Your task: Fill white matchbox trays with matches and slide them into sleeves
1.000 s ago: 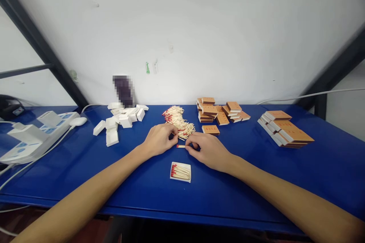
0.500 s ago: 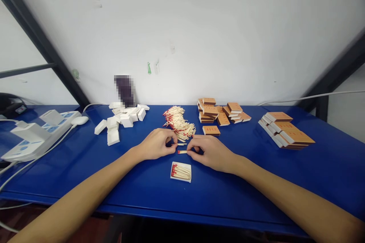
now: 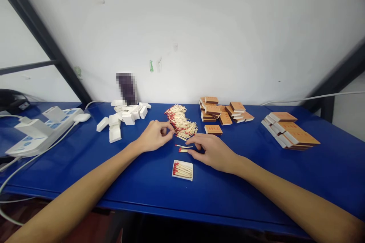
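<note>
- My right hand (image 3: pixel 211 151) is hovering at two o'clock from the filled match tray (image 3: pixel 178 177), thumb and forefinger standing apart by the tails of the loose matches (image 3: pixel 184 150).
- My left hand (image 3: pixel 154 136) is hovering near eleven, fingertips close together beside the match pile (image 3: pixel 182 121) at twelve; whether they are pinching a match, I cannot tell.
- I am working best by gripping tails lightly, keeping red heads level and facing nine.
- I am counting one filled tray, one pile, at least three loose matches, one lone orange matchbox (image 3: pixel 213 130) at one.
- White inner trays (image 3: pixel 128 119), toward ten, and stacked matchboxes (image 3: pixel 288 127), at two, are overlapping beyond exact counting.
</note>
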Demonstrator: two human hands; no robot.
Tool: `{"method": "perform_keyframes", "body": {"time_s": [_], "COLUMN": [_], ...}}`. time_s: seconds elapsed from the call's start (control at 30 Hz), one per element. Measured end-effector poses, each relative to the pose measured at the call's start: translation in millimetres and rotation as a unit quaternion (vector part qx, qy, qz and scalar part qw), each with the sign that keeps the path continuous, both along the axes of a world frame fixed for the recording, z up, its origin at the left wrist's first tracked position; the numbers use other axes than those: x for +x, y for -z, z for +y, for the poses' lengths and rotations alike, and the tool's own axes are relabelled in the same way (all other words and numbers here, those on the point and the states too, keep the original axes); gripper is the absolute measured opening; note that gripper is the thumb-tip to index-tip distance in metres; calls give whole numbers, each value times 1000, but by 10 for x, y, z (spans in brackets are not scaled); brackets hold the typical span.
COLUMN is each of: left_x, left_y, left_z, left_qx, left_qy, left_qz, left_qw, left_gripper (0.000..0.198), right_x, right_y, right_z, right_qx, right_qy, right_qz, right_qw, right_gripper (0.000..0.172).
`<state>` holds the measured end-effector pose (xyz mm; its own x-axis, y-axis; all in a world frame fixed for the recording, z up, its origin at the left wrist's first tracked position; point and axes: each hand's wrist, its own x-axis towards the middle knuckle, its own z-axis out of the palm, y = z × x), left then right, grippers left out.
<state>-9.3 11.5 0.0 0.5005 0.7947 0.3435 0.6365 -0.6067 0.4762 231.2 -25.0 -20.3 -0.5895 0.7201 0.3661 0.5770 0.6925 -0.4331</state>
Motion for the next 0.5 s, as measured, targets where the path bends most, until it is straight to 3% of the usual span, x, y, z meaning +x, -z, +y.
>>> {"method": "perform_keyframes", "body": {"time_s": [0.07, 0.27, 0.5], "left_x": [-46, -66, -62], "left_y": [-12, -56, -38], "left_z": [18, -8, -9], "left_qx": [-7, -24, -67], "left_qy": [-3, 128, 142], "left_qz": [12, 57, 54], "left_qw": [1000, 990, 986], "left_gripper": [16, 13, 19], "right_x": [2, -4, -4], "right_y": [0, -25, -28], "right_z": [-4, -31, -19], "right_qx": [-3, -15, -14], "right_qy": [-2, 1, 6], "right_qz": [-8, -20, -20], "right_qw": [1000, 1000, 1000], "right_gripper": [17, 9, 7]}}
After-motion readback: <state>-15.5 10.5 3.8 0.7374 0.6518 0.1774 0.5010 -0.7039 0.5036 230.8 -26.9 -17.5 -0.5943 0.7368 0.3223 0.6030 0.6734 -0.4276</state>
